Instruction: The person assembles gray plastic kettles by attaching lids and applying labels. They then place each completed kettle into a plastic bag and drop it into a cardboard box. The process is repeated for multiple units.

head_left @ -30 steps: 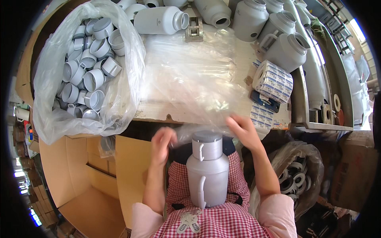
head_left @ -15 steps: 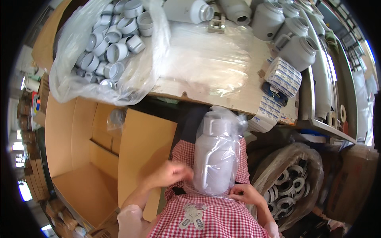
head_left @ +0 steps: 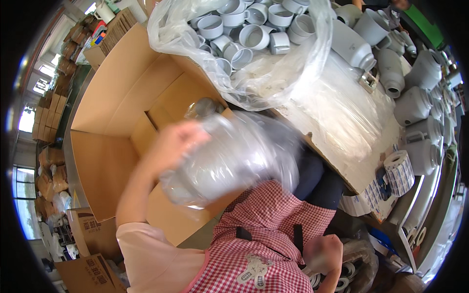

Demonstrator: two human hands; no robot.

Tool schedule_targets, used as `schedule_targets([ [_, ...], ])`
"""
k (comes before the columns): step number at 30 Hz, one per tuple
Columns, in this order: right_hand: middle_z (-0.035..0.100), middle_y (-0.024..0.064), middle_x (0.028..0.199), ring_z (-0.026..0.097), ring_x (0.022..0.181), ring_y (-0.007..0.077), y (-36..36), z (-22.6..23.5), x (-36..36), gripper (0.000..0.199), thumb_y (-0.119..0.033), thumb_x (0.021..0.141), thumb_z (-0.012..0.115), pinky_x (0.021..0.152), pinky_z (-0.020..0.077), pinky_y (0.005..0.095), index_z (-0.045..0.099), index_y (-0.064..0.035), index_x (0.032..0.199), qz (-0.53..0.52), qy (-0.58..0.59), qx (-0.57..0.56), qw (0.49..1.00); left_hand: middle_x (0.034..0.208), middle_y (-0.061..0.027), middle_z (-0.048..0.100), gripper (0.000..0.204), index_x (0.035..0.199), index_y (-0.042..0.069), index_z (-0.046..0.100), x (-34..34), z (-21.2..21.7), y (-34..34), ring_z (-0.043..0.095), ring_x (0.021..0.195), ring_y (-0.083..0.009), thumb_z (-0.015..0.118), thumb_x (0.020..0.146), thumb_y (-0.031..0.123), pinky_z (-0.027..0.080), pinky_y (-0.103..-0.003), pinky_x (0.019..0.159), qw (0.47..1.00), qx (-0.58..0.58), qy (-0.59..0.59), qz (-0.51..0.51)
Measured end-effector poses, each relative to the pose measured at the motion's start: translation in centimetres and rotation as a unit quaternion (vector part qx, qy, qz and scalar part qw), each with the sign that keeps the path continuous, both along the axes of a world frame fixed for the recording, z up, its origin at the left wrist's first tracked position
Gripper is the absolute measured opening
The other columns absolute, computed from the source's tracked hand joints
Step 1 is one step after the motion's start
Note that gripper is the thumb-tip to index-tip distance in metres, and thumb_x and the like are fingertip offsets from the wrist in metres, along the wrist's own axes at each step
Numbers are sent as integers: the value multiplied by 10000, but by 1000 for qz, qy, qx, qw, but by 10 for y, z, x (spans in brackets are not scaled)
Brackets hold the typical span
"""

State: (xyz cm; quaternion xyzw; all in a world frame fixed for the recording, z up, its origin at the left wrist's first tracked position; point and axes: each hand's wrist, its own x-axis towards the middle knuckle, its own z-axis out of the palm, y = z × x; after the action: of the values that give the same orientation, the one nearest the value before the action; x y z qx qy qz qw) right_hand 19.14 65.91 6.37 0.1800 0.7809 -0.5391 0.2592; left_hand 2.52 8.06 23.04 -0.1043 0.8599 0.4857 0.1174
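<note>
My left hand (head_left: 183, 139) grips a grey jug wrapped in a clear plastic bag (head_left: 234, 158). It holds the jug tilted on its side in the air, over the near flap of a large open cardboard box (head_left: 105, 171). Both hand and jug are smeared by motion. Inside the box, a small part of another plastic-wrapped grey item (head_left: 207, 105) shows. My right hand (head_left: 325, 251) is low at the right, beside my checked apron (head_left: 273, 219) and above a bag of grey rings (head_left: 348, 271). Its fingers are blurred, and nothing shows in them.
A clear bag of grey cups (head_left: 254, 36) stands behind the box. On the worktable lie stacked clear plastic bags (head_left: 337, 107). Several grey jugs (head_left: 413, 105) line its right side, near a patterned roll (head_left: 398, 166). Other cartons (head_left: 93, 229) stand at the left.
The bagged jug has left my lap, lifted and swung left toward the box in my left hand. My right hand has come off its base. The view has turned left.
</note>
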Motion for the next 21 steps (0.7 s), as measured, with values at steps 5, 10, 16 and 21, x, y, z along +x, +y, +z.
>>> schedule_targets([
  [5, 722, 83, 847, 711, 711, 189, -2, -33, -35, 17, -50, 962, 615, 627, 604, 322, 599, -48, 957, -56, -109, -113, 986, 891, -62, 753, 350, 1031, 24, 784, -77, -40, -168, 683, 819, -170, 648, 1033, 347, 540, -363, 812, 966, -246, -57, 51],
  [10, 682, 35, 759, 631, 661, 105, -16, -17, -46, 159, -110, 1009, 656, 615, 517, 264, 634, -15, 884, 25, -41, -11, 999, 1017, -31, 784, 240, 992, 141, 839, -117, -222, -204, 663, 1130, -222, 638, 945, 263, 311, -526, 1209, 609, -742, -46, -276],
  [16, 674, 27, 724, 607, 637, 84, -35, 7, -55, 240, -159, 1041, 688, 606, 491, 249, 639, -8, 861, -86, -88, -37, 992, 1408, -111, 650, 412, 1325, 109, 700, -100, -360, -223, 506, 1399, -225, 545, 959, 217, 320, -436, 1236, 627, -683, 10, -374],
  [21, 690, 42, 713, 623, 628, 90, -32, 10, -69, 249, -167, 1023, 716, 601, 499, 251, 666, 3, 848, -85, -118, -71, 987, 1383, -146, 649, 408, 1316, 60, 640, -73, -371, -212, 553, 1340, -303, 589, 928, 174, 403, -398, 1187, 894, -426, -87, -109],
])
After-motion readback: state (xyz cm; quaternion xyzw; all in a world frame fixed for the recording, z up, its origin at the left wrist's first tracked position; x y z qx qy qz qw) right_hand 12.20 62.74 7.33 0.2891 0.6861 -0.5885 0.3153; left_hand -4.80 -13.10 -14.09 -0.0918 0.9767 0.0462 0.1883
